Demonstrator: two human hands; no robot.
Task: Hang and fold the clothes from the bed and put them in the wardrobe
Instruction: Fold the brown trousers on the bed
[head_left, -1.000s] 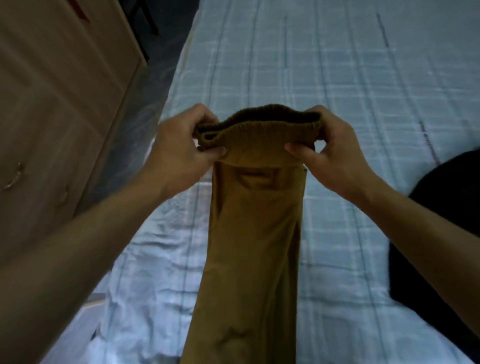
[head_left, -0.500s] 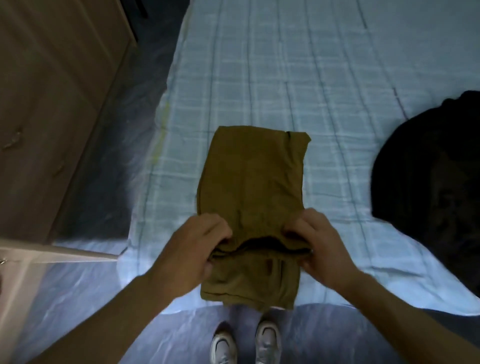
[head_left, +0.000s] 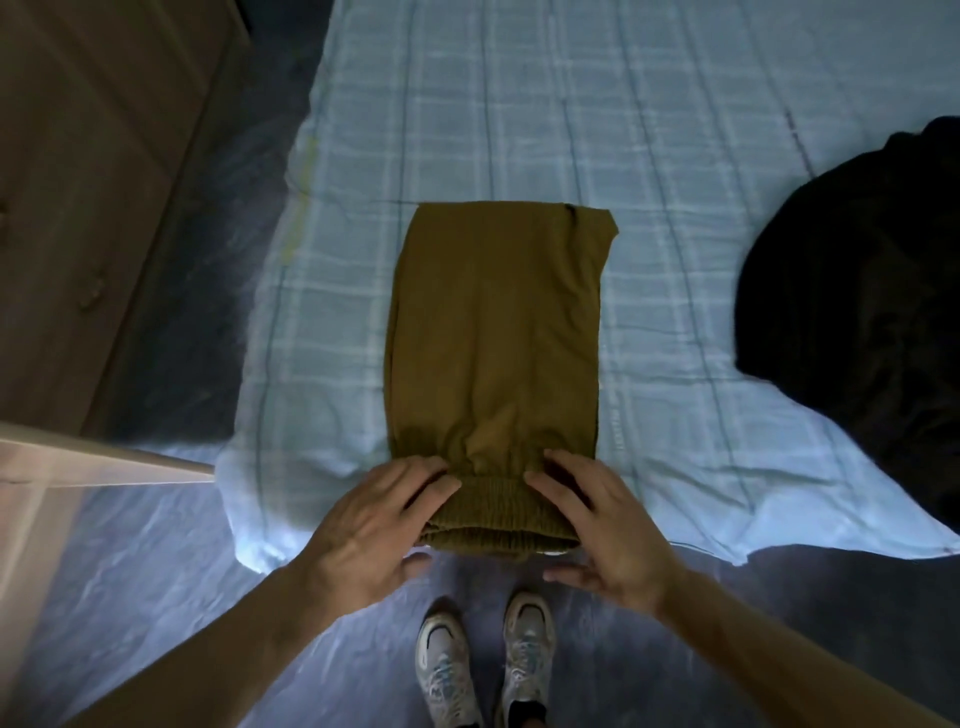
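Note:
Mustard-brown trousers (head_left: 493, 332) lie folded in a long rectangle on the bed (head_left: 519, 114), their elastic waistband at the near edge. My left hand (head_left: 374, 525) rests flat on the waistband's left end, fingers spread on top, thumb under the edge. My right hand (head_left: 602, 525) lies on the right end in the same way. A black garment (head_left: 852, 291) is heaped at the bed's right side.
A wooden wardrobe (head_left: 88, 171) stands at the left, with a pale open door edge (head_left: 104, 462) jutting toward the bed. The bed has a light blue checked sheet. My two sneakers (head_left: 483, 665) stand on the grey floor close to the bed's foot.
The trousers went from hanging in the air to lying folded on the bed. My hands have loosened from a pinch on the waistband to flat palms on it.

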